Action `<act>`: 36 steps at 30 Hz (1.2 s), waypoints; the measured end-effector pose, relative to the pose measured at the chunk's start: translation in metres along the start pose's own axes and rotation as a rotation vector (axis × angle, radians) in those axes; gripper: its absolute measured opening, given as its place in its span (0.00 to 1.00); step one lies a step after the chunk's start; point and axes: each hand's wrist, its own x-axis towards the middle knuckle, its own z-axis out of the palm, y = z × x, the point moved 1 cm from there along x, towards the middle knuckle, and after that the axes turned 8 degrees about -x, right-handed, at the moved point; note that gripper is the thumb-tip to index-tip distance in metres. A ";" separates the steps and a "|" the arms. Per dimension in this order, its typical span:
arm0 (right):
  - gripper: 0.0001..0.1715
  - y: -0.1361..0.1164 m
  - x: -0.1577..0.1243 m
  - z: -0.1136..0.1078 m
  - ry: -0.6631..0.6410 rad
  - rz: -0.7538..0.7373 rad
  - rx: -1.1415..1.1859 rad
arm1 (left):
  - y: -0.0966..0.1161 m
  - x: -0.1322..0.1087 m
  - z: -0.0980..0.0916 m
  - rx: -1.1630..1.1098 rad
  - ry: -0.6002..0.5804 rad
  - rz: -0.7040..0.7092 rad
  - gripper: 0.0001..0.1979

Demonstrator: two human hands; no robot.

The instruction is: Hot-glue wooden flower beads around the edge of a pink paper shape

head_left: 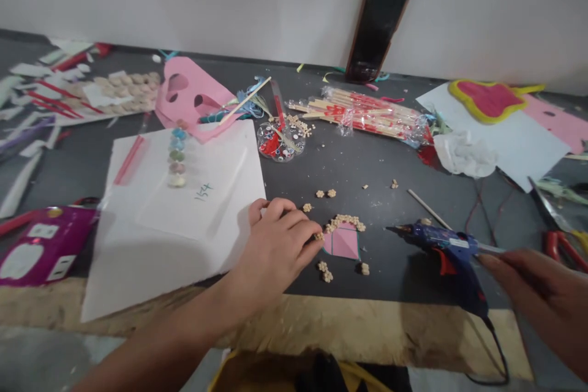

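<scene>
By the right hand, the glue gun points left.

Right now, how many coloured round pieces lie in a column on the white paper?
5, in one column on the white paper: blue on top, then teal, green, mauve, and cream nearest the person. The pink cutout may hide another above.

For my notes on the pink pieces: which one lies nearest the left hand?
The small pink square just beside the left hand, with tan beads along its top edge. The pink sheet with holes and the yellow-rimmed pink shape lie farther back.
</scene>
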 end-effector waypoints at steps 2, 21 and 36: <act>0.14 -0.035 0.011 -0.002 0.055 -0.126 0.021 | -0.001 0.001 0.001 0.009 -0.026 0.030 0.09; 0.15 -0.141 0.054 0.055 -0.048 -0.462 0.357 | -0.004 0.002 0.010 0.035 0.012 0.016 0.09; 0.14 -0.148 0.049 0.047 -0.052 -0.437 0.280 | -0.002 0.004 0.009 0.077 -0.017 0.002 0.06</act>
